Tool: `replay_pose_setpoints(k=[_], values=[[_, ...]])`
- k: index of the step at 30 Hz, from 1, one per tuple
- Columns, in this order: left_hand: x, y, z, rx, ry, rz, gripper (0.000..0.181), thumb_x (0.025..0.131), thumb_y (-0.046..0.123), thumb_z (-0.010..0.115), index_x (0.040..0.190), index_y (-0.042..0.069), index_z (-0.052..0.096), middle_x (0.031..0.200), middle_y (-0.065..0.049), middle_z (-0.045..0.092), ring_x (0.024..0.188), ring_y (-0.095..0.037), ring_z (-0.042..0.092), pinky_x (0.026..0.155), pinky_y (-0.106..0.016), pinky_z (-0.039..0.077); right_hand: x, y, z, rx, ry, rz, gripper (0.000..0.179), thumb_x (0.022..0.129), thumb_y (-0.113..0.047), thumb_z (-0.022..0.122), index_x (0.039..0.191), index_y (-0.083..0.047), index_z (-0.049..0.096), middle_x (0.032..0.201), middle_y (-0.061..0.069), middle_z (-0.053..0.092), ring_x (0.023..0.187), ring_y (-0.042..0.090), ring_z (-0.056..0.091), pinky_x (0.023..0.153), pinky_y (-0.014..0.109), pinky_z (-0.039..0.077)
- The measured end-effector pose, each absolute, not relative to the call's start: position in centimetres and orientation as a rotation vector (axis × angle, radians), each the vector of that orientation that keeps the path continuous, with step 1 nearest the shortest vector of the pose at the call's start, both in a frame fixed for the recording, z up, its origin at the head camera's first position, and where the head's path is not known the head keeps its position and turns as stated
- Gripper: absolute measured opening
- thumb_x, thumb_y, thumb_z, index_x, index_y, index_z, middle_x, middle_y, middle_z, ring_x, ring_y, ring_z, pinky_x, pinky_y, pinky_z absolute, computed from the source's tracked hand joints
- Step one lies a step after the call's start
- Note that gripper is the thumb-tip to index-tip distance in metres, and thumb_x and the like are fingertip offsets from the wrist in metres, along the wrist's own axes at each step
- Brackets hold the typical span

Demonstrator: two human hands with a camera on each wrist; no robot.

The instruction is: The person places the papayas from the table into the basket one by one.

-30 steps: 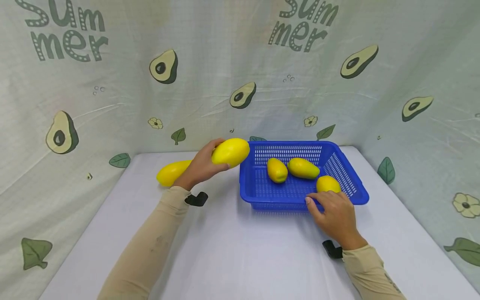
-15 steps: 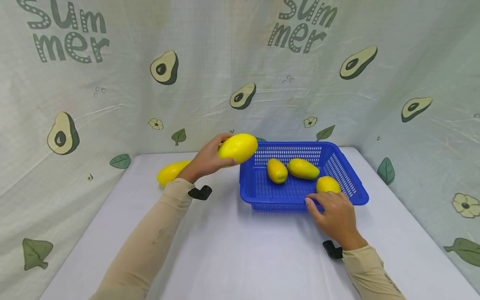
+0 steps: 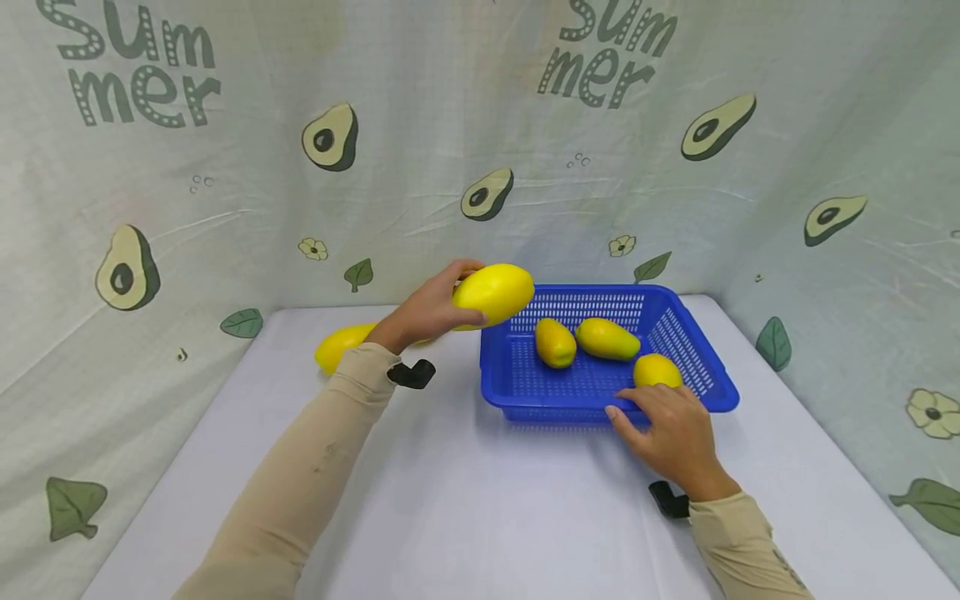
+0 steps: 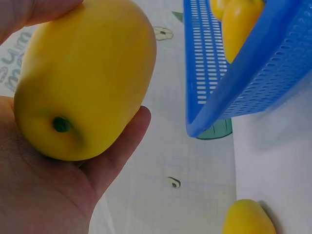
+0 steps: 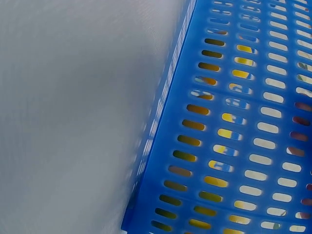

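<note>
My left hand [image 3: 435, 308] grips a large yellow mango [image 3: 495, 293] in the air, beside the left rim of a blue plastic basket [image 3: 495, 392]. In the left wrist view the held mango [image 4: 90, 78] shows a dark green stem spot, with thumb and fingers on opposite sides. My right hand [image 3: 671, 429] holds the basket's front rim near its right corner, fingers over the edge and thumb outside. Inside the basket lie three yellow mangoes: one at left [image 3: 555, 343], a middle one [image 3: 607, 338] and one at right [image 3: 657, 369], partly behind my right hand.
Another yellow mango [image 3: 341, 346] lies on the white table [image 3: 480, 508] left of the basket, partly hidden by my left wrist; a bit of yellow [image 3: 423, 342] shows beyond that wrist. A printed cloth [image 3: 405, 150] hangs behind the table. The basket's slotted wall [image 5: 229, 126] fills much of the right wrist view.
My left hand has carried its mango rightward and slightly up, to just over the basket's left edge. The right thumb has shifted slightly at the front rim; the basket stays in place.
</note>
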State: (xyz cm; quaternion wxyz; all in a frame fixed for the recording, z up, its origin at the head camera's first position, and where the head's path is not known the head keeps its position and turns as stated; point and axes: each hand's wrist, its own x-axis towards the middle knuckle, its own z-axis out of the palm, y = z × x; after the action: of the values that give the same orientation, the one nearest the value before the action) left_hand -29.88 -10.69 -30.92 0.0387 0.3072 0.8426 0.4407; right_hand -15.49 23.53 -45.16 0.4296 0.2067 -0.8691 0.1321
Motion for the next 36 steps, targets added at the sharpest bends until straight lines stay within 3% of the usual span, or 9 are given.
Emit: replay_pose_setpoints(k=[17,27,36], values=[[-29.4,-8.0,-29.1,0.951,2.577,1.319,0.075,0.079,0.024,0.079,0.144,0.026,0.041,0.144,-0.002,0.046,0.108,-0.023,0.057,0.089,-0.039,0.053,-15.3,23.6,-45.1,0.494,-2.191,0.332,0.039,0.091,-0.043,0.062,0.096,-0.007,0.076,0.085,0.008,0.073,0.077,0.029,0.070,0.070,0.048,0.049],[-29.3,-5.9,-28.7,1.114,2.615,1.140,0.085,0.079,0.025,0.076,0.154,0.020,0.038,0.143,-0.001,0.049,0.112,-0.018,0.052,0.093,-0.036,0.047,-15.1,23.8,-45.2,0.514,-2.200,0.325,0.039,0.090,-0.043,0.063,0.096,-0.007,0.076,0.084,0.007,0.073,0.075,0.028,0.069,0.069,0.047,0.049],[-29.5,-3.9,-28.6,1.261,2.611,1.062,0.082,0.079,0.019,0.078,0.153,0.016,0.042,0.139,0.002,0.052,0.116,-0.017,0.047,0.096,-0.035,0.044,-15.5,23.7,-45.3,0.506,-2.187,0.336,0.039,0.092,-0.043,0.061,0.097,-0.008,0.076,0.086,0.007,0.074,0.078,0.028,0.069,0.069,0.047,0.049]])
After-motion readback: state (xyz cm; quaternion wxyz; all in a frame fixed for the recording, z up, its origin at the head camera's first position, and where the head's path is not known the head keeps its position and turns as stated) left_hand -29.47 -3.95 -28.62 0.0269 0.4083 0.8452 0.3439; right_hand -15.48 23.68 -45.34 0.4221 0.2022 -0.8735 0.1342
